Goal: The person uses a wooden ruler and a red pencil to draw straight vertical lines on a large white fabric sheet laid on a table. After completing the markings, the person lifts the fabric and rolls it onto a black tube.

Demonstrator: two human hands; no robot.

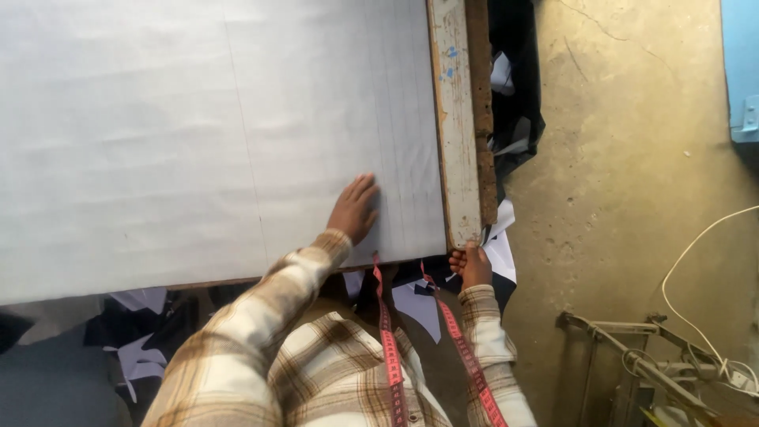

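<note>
Cloth: wide sheet of white fabric (pixel 198 134) lies spread flat over the worn wooden table (pixel 457 119), its near right corner at the table's near edge.
Left hand (pixel 353 208): palm down, fingers spread, pressing the cloth flat near that corner; grips nothing.
Right hand (pixel 473 265): fingers closed on the cloth's corner at the table edge, apparently keeping it taut.
Tape: red measuring tape (pixel 387 340) hangs around the neck, within reach.
Floor: white and dark fabric offcuts (pixel 142 348) lie under the table.
</note>
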